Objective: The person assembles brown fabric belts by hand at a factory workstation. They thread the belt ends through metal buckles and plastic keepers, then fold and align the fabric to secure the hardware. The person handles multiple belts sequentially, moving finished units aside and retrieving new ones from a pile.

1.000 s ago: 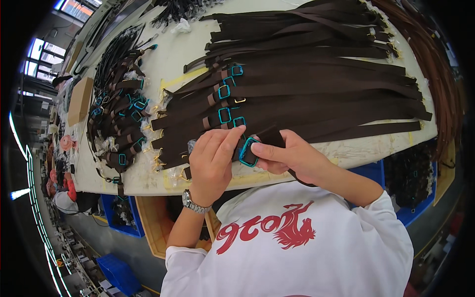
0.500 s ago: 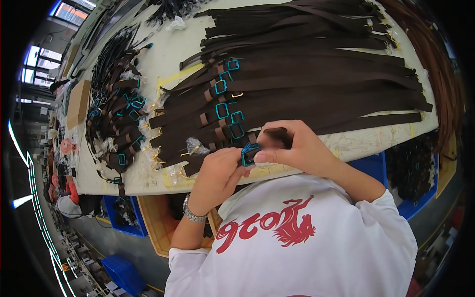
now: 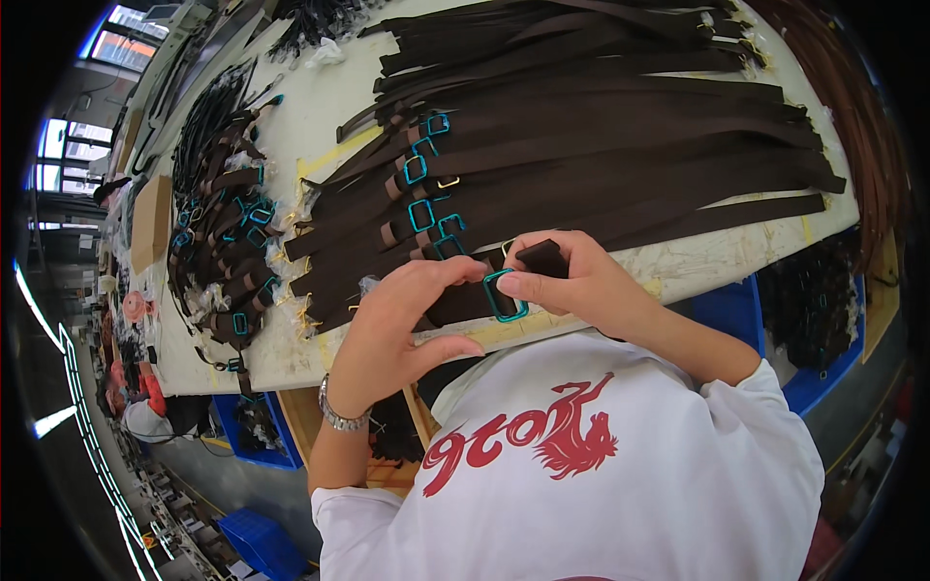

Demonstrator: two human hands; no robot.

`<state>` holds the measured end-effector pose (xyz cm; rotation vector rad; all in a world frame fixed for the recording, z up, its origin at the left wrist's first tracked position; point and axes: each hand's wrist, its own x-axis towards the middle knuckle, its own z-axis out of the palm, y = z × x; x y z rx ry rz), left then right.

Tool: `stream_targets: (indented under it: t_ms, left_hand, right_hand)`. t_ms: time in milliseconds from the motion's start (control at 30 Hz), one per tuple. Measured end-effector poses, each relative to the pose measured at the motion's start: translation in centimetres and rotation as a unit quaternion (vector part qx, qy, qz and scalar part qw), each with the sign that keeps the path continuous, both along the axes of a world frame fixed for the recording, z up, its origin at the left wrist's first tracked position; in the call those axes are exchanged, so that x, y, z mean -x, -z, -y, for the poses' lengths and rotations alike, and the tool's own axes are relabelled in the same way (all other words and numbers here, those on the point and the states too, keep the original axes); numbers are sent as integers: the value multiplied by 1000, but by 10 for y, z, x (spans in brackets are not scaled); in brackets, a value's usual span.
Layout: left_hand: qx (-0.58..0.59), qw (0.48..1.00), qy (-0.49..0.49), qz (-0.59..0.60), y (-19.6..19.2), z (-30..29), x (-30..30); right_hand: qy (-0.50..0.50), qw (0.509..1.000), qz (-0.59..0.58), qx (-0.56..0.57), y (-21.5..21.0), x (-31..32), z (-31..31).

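Note:
Close to the table's near edge, my right hand (image 3: 581, 281) pinches a dark brown belt (image 3: 544, 259) by its buckle end. A teal rectangular buckle (image 3: 511, 318) sticks out beside my right thumb. My left hand (image 3: 387, 324) is just left of the buckle, its thumb and fingers spread apart and nothing in its grasp. Beyond both hands lie long dark brown straps (image 3: 620, 160) side by side, several with teal buckles (image 3: 420, 215) and light brown loops at their left ends. Part of the held belt is hidden behind my fingers.
On the left of the table (image 3: 334, 97) is a heap of buckled belts (image 3: 228, 223) with plastic wrap. A cardboard box (image 3: 151, 225) stands at the far left. Blue crates (image 3: 833, 363) sit below the table edge, and brown straps (image 3: 862, 126) hang at the right.
My left hand has let go of the buckle and drawn back left, its fingers opening. The teal buckle now shows more fully, still held by my right hand.

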<state>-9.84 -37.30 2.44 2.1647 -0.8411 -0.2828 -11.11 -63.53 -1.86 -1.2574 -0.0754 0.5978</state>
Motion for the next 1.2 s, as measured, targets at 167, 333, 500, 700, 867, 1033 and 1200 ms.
stream_targets:
  t_ms: [167, 333, 500, 700, 867, 1033, 1200]
  left_hand:
    - [-59, 979, -67, 184, 9, 30, 22]
    - [50, 988, -128, 68, -7, 13, 19]
    - [96, 994, 20, -51, -14, 15, 23]
    - [21, 999, 34, 1, -5, 18, 31]
    - [21, 999, -34, 0, 2, 6, 27]
    - [36, 998, -54, 24, 2, 11, 29]
    - [31, 991, -103, 79, -2, 11, 29]
  right_hand:
    - [9, 1000, 12, 7, -8, 3, -6]
    - [-68, 994, 12, -81, 13, 12, -5]
    - [-194, 978, -77, -16, 11, 16, -4]
    - [-213, 975, -46, 33, 4, 14, -10]
    - [-131, 979, 127, 91, 4, 16, -1]
    - [-87, 994, 56, 36, 5, 20, 1]
    - [-94, 991, -86, -36, -8, 21, 6]
